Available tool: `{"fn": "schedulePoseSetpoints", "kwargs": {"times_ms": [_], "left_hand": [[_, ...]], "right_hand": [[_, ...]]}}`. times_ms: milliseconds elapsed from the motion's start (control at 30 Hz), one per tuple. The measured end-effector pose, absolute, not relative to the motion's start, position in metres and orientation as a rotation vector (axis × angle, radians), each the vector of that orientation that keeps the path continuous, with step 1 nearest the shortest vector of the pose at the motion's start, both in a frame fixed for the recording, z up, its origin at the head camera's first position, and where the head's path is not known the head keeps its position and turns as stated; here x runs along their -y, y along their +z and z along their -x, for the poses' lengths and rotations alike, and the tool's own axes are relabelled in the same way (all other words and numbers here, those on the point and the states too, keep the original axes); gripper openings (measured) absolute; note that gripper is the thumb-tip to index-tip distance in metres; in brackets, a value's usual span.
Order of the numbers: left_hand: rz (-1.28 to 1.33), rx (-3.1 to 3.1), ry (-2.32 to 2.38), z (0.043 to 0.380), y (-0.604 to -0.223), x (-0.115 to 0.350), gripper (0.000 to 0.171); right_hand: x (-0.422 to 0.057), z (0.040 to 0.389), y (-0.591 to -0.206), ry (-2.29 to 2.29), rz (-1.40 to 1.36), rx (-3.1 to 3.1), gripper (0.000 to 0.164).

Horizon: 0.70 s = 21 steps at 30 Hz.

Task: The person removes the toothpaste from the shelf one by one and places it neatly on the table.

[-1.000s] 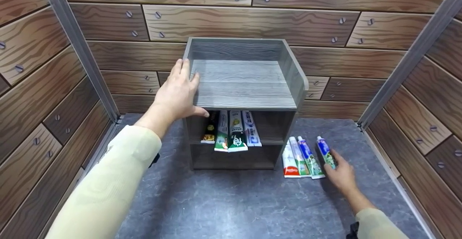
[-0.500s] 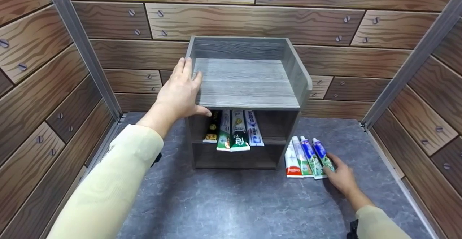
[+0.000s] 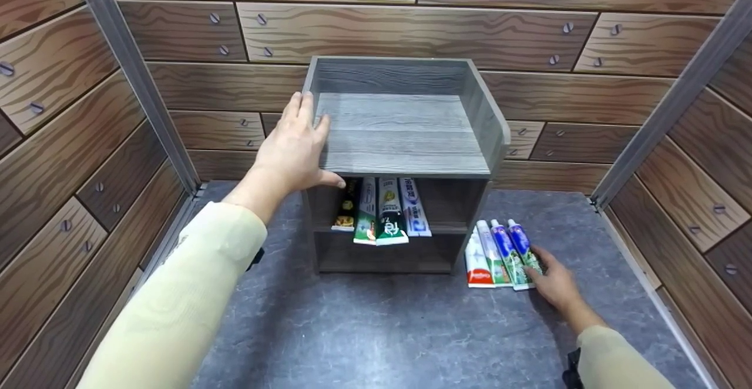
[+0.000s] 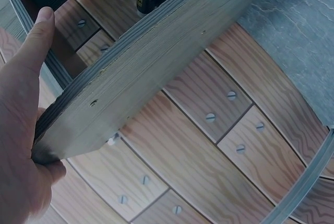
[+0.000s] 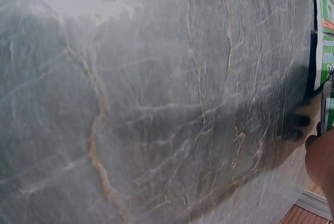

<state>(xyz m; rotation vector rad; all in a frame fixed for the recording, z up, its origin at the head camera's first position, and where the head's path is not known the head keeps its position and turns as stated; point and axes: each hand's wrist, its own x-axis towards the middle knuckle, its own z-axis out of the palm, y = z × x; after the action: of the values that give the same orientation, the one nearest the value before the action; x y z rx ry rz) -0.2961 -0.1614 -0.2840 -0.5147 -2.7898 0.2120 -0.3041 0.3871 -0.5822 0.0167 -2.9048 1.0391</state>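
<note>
The left hand (image 3: 288, 151) grasps the shelf unit (image 3: 405, 136) at nine o'clock. At four o'clock, the right hand (image 3: 554, 280) pinches the outer toothpaste tube (image 3: 520, 238) beside three similar tubes (image 3: 506, 249).

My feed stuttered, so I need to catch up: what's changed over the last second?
The right hand brought the end tube left, up beside the other three floor tubes, and still holds it. Unchanged: the left hand on the left side of the shelf unit, and the four shelved tubes.
</note>
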Motion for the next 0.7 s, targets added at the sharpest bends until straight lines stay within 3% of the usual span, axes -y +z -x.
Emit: {"fn": "schedulePoseSetpoints", "kwargs": {"times_ms": [700], "left_hand": [[0.525,2.776,0.193,0.296,-0.285,0.161,0.129]], "right_hand": [[-0.378,0.29,-0.566,1.277,0.14,2.734,0.068]]}}
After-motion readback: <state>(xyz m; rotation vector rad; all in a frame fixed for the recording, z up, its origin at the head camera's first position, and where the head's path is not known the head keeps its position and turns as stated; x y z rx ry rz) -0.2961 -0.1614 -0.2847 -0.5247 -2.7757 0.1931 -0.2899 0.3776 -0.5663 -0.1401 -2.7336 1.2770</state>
